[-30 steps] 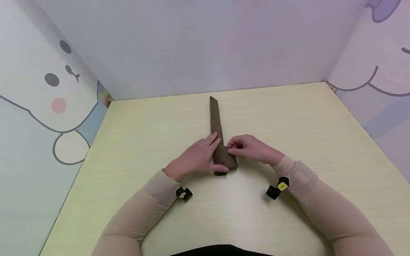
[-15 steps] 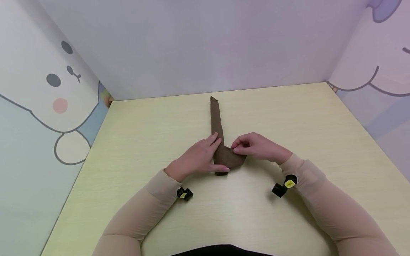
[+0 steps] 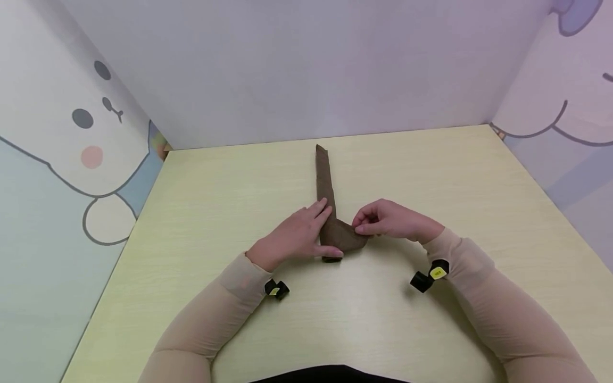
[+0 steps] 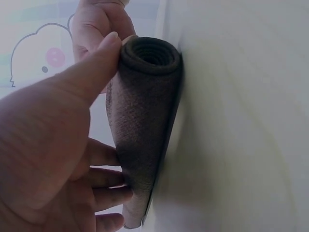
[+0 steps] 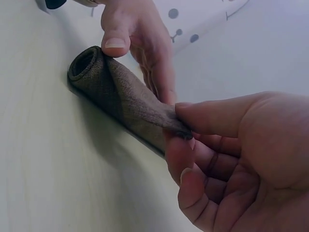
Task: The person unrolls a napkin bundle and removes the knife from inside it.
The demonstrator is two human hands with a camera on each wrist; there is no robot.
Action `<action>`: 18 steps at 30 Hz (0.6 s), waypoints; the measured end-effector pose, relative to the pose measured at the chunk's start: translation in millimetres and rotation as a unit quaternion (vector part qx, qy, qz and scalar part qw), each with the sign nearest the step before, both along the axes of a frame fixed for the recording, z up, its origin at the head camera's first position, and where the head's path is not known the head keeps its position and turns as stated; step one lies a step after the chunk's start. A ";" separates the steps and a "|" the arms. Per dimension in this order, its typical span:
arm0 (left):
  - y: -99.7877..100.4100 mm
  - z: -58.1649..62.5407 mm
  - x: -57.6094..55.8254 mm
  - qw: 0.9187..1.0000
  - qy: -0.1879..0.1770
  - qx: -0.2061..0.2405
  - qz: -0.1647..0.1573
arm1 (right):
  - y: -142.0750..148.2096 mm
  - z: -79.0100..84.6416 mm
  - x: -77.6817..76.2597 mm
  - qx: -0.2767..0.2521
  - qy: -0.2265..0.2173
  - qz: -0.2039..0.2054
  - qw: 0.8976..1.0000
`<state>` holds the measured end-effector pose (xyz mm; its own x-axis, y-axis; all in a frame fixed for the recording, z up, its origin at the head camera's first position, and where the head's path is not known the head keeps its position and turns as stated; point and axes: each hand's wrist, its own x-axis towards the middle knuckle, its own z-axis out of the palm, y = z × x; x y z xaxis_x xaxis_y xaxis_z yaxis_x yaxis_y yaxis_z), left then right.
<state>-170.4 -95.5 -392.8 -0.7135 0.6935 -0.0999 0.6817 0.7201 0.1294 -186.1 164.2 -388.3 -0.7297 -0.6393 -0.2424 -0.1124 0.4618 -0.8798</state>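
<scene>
A brown towel, rolled into a narrow tube, lies lengthwise on the table in the head view. Its near end shows a spiral of layers in the left wrist view, where the towel fills the middle. My left hand rests on the roll's left side, fingers spread along it and thumb pressing near the end. Between thumb and fingers, my right hand pinches a loose corner pulled out to the right. That flap stretches from the roll to my right fingertips in the right wrist view.
The pale wooden table extends around the towel on all sides. A plain wall stands behind it, and printed cartoon panels flank it. Black wrist cameras sit at both sleeves.
My right hand has moved to the right, drawing the pinched corner away from the roll, so the flap is wider. The left hand has stayed on the roll.
</scene>
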 end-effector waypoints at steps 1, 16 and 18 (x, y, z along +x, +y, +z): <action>-0.9 0.3 -0.2 1.000 -0.004 -0.001 0.000 | -0.6 -0.8 0.2 -0.003 0.001 0.001 1.000; -27.2 14.6 2.8 1.000 0.007 0.009 -0.026 | -18.4 -7.7 2.1 -0.010 0.036 -0.003 0.999; -28.5 17.3 3.8 0.999 0.009 0.008 -0.031 | -19.6 -8.3 2.3 -0.007 0.044 -0.003 0.999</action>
